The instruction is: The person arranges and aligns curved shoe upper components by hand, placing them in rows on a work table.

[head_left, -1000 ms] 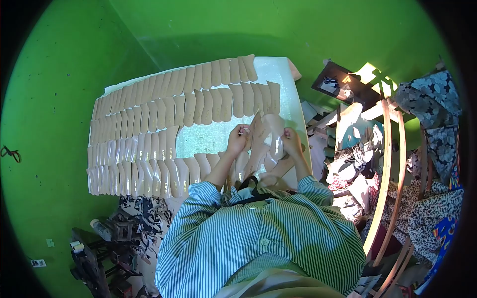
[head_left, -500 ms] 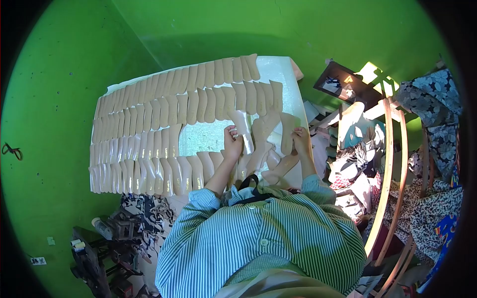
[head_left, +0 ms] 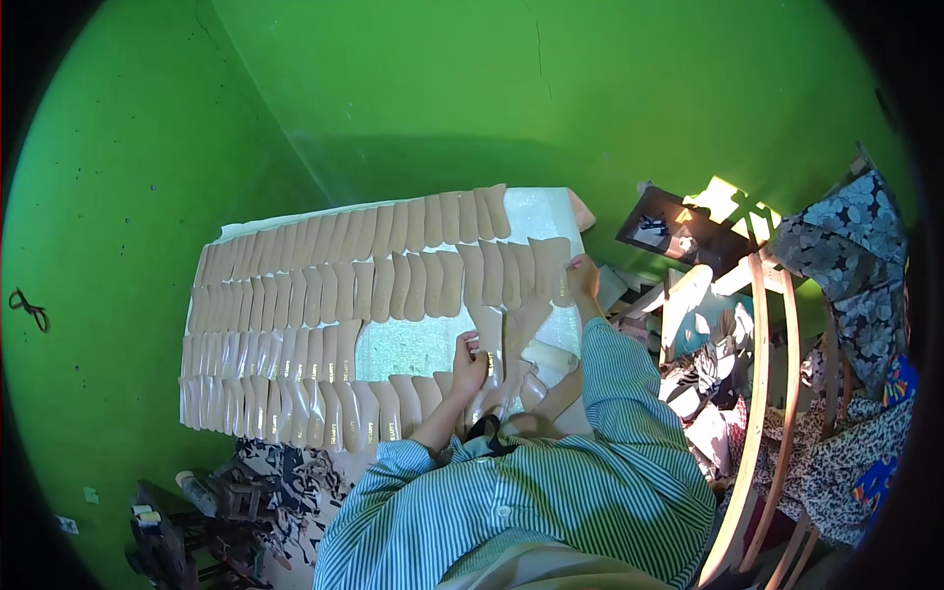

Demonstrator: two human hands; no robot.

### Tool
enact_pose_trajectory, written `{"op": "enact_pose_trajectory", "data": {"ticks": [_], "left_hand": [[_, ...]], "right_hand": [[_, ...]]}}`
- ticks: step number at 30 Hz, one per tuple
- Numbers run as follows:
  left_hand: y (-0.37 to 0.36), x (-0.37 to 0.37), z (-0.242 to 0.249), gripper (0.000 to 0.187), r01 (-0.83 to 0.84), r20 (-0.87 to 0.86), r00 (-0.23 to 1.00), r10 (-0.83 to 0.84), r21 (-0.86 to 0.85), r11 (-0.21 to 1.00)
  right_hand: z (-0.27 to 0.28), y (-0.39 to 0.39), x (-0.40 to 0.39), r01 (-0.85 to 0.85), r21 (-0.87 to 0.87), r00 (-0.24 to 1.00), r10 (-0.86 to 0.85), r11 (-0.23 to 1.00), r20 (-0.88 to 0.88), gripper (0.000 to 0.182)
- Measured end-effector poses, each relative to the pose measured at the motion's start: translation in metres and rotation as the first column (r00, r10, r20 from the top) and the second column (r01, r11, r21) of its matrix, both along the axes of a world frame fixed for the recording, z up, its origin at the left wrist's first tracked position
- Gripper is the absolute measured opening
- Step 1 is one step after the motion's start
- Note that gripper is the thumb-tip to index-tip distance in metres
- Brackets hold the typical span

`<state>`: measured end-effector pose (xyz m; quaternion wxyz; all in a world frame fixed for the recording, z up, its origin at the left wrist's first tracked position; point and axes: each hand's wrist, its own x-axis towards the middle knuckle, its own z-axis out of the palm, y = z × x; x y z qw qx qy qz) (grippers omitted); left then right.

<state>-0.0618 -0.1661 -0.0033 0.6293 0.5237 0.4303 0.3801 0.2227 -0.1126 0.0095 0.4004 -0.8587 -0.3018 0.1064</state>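
Note:
Beige insole-shaped pieces (head_left: 329, 236) lie overlapping in several rows on a pale table (head_left: 539, 211). My right hand (head_left: 584, 279) is closed at the right end of the second row, its fingers on the edge of an end piece (head_left: 552, 270). My left hand (head_left: 470, 362) is closed on another insole piece (head_left: 489, 334), lower down near the middle. Loose insole pieces (head_left: 524, 329) lie between my hands and close to my body, some overlapping. Some pieces carry gold lettering, and several look glossy.
A dark open box (head_left: 678, 228) stands beyond the table's right side. Curved wooden rails (head_left: 759, 393), patterned fabric (head_left: 846, 246) and scraps fill the right. Dark equipment (head_left: 187, 531) and floor scraps (head_left: 295, 482) are at lower left. Green walls (head_left: 413, 88) rise behind.
My right hand has moved forward with a piece to the end of the second row. My left hand stays near the loose pieces. The view has tilted up, so the table appears lower.

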Motion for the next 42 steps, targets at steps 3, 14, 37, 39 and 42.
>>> {"op": "enact_pose_trajectory", "data": {"ticks": [3,14,37,39,42], "left_hand": [[0.004,0.002,-0.005,0.041,-0.014,-0.044,0.999,0.016,0.024,1.000],[0.019,0.001,-0.013,0.046,-0.082,-0.193,0.977,0.093,0.066,0.994],[-0.001,0.006,0.018,0.037,0.233,-0.602,0.791,0.111,0.464,0.855],[0.000,0.006,0.017,0.034,0.251,-0.604,0.794,0.070,0.430,0.867],[-0.003,0.005,0.015,0.030,0.269,-0.604,0.796,0.021,0.385,0.883]], "right_hand": [[0.001,0.006,0.002,-0.027,-0.098,0.998,0.033,0.995,0.056,0.014],[0.003,-0.042,-0.053,-0.174,-0.411,0.984,0.174,0.895,-0.037,0.029],[0.014,-0.113,-0.098,-0.181,-0.158,0.819,0.060,0.971,-0.571,0.046],[0.015,-0.123,-0.096,-0.254,0.002,0.795,0.210,0.967,-0.570,0.037],[0.009,-0.128,-0.090,-0.400,0.070,0.768,0.376,0.914,-0.519,0.026]]}}
